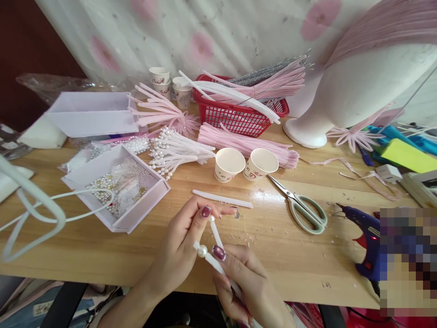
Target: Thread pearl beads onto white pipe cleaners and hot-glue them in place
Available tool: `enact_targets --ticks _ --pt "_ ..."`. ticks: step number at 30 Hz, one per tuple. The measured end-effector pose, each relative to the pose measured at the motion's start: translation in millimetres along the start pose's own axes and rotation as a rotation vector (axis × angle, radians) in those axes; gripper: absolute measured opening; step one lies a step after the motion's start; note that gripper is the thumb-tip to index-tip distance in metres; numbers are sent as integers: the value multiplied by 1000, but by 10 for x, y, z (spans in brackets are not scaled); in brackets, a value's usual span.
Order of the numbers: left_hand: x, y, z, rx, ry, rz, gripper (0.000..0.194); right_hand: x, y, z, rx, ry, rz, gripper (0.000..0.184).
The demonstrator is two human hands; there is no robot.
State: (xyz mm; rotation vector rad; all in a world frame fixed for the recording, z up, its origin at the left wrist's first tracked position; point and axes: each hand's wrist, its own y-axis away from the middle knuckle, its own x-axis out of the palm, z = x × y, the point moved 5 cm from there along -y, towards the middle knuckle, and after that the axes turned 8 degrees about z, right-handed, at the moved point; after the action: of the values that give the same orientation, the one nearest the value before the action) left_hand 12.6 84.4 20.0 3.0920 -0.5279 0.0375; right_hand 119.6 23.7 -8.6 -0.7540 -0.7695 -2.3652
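Note:
My right hand (244, 278) is closed around white fuzzy pipe cleaners (214, 263), with the thumb pressing on them. One stem carries a pearl bead (202, 251) close to its end, beside my left palm. A second stem rises to a smaller pearl (212, 218) at the fingertips of my left hand (189, 234). Those left fingers are bent in a pinch at that beaded tip, the index finger reaching right. Just beyond my hands a loose white pipe cleaner (222, 199) lies on the wooden table (287, 269).
Two paper cups (230, 165) stand ahead, near scissors (303, 207) and a glue gun (363, 237). A white box (143, 214) of beads and a bunch of pearl-tipped stems (184, 152) are left. Behind are pink stems (252, 143), a red basket (235, 119) and a mannequin head (362, 95).

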Motion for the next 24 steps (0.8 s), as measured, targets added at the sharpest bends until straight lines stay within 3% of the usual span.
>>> enact_targets --ticks 8,13,16,20,24 --pt "-15 12 -11 -9 3 -7 28 -9 -7 35 4 37 4 53" --pt "11 13 -49 0 -39 101 22 -3 -7 65 -56 59 39 50" --pt "36 -5 -33 -68 80 128 23 -18 -14 66 -99 81 36 51" --pt "41 -28 67 -202 312 77 33 -61 -6 95 -169 91 1 51" --pt "-19 -22 117 -185 360 22 47 -133 28 140 -189 108 -117 50"
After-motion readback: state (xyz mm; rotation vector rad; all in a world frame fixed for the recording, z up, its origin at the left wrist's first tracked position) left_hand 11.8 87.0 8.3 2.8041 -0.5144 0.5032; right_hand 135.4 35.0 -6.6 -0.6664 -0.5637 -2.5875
